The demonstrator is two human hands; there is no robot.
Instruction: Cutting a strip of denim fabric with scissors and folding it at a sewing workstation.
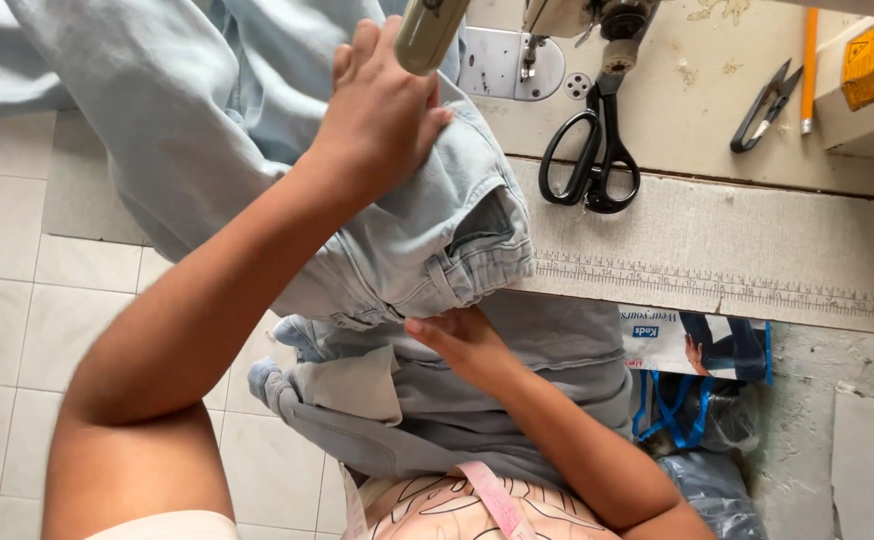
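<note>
Two bare hands at work on pale blue denim jeans (257, 150), bunched and draped over the near edge of a cream sewing table (717, 110).

Left hand (382, 115): flat, palm down on the jeans, fingers spread only slightly and pressing the cloth, gripping nothing. Just beyond its fingertips, a cream cylindrical part of the sewing machine (427, 30), overlapping the knuckles in view; whether touching, cannot tell. Beyond and to its right, the shiny metal needle plate (502, 65).

Right hand (457, 335): tucked under the folded waistband of the jeans, just below the belt loop (447, 280), thumb and fingers bent upward against the underside of the cloth; fingertips hidden, so whether pinching the fabric or merely propping it, cannot tell. Beneath and around this hand, a second heap of grey-blue fabric (517, 400) lying in the lap.

Well to the right of the left hand, large black-handled scissors (592, 150) lying on the table, blades pointing away. Farther right, small black thread snips (765, 105) beside a thin orange pencil (809, 65). Right of the right hand, a long printed measuring strip (717, 285) along the table's front edge. Near the right forearm, a pink tape measure (497, 500) draped across a patterned top.
</note>
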